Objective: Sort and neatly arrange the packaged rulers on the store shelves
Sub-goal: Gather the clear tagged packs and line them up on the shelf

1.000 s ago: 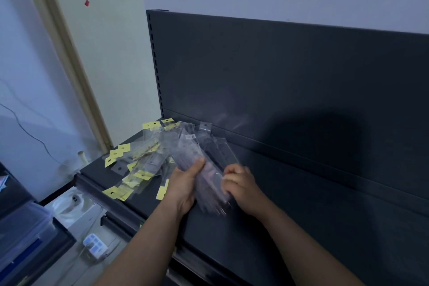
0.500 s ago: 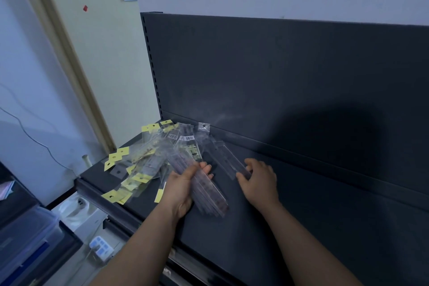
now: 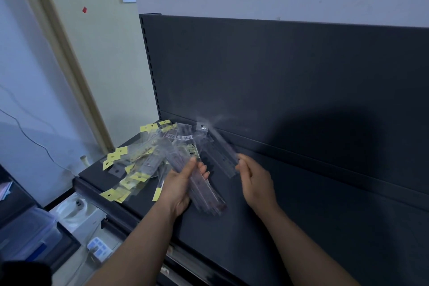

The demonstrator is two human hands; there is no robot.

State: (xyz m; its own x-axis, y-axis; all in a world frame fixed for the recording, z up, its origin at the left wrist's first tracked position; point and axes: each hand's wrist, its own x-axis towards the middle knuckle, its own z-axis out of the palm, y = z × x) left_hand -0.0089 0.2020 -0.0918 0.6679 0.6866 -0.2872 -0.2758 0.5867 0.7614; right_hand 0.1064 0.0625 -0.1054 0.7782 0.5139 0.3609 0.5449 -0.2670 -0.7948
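Your left grip [image 3: 183, 184] is clasped around a bundle [image 3: 206, 196] of dark rulers in clear sleeves. The thumb lies on top and the bundle slants just above the shelf [image 3: 301, 227]. Your right grip [image 3: 254, 180] has its fingers curled at the near end of a single ruler [image 3: 218, 150] that runs up toward the back panel [image 3: 278, 72]. Motion blur makes this hard to confirm, but the sleeve looks pinched rather than merely touched. The other rulers lie in a loose pile [image 3: 137, 165] at the shelf's left end, overlapping, with their yellow header tags pointing every way.

You seem to be gathering like with like, one sleeve at a time. To do it well:

- Turn the single ruler so its hang-hole end matches the bundle's before you slide it in.
- Lay it flat on top; don't push it in edgewise, because the slick sleeves will likely fan out.
- Loosen your left thumb only enough to let it in, then press down again.
- Tap the bundle's short edge on the shelf to square it.
- Leave the yellow-tagged ones as a separate group.
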